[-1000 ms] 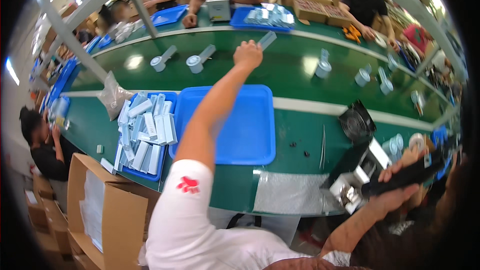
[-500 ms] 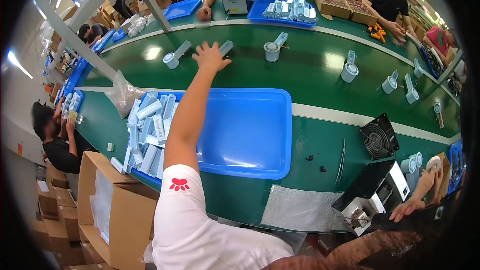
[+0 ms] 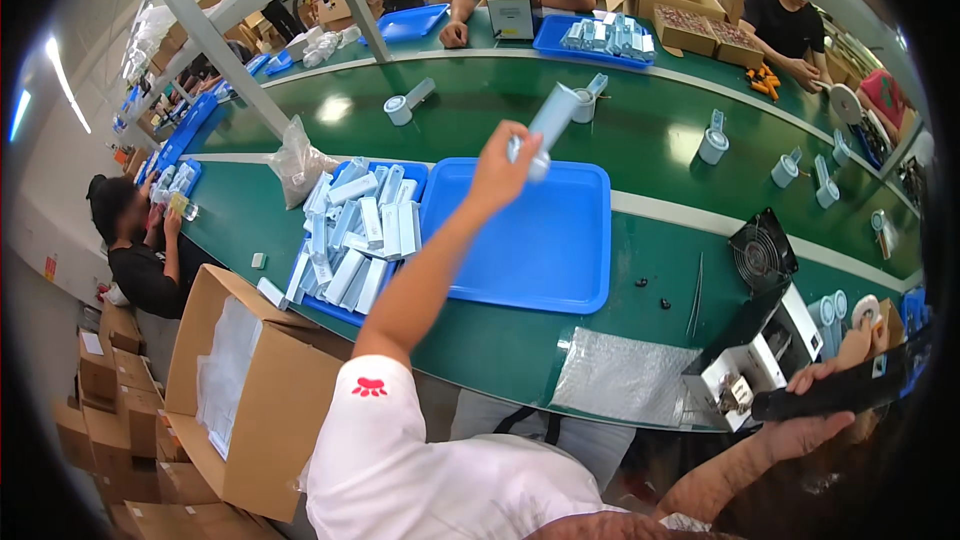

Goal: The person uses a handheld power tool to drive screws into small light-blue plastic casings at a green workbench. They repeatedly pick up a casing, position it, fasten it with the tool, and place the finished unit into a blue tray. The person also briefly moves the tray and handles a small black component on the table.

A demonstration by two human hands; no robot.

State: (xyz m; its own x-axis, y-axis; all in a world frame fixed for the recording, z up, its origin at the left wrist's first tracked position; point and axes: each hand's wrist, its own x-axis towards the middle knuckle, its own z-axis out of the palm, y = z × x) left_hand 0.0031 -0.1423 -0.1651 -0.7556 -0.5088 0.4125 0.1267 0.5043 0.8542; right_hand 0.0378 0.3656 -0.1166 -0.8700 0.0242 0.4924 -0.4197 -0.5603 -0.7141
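My left hand [image 3: 506, 168] is closed around a light-blue handheld fan [image 3: 556, 112], its body tilted up over the far rim of an empty blue tray [image 3: 520, 265]. Left of that tray, another blue tray [image 3: 338, 316] is heaped with light-blue casings [image 3: 352, 230]. What I take to be my right hand [image 3: 805, 432] lies at the lower right, against a long black object [image 3: 840, 388]. Its grip is partly hidden, and other fingers show just above that object. Several similar fans [image 3: 714, 145] stand or lie along the green belt beyond the trays.
A bubble-wrap sheet [image 3: 622, 377], a black cooling fan [image 3: 763, 250] and a black-and-white machine [image 3: 745, 360] occupy the right bench. An open carton [image 3: 270, 410] stands at the lower left. A grey post [image 3: 215, 40] crosses the far left. Co-workers sit around the line.
My left hand has closed on a fan from the belt, lifted it and drawn it back toward the empty tray. The view has shifted, and the black object at right appears higher.
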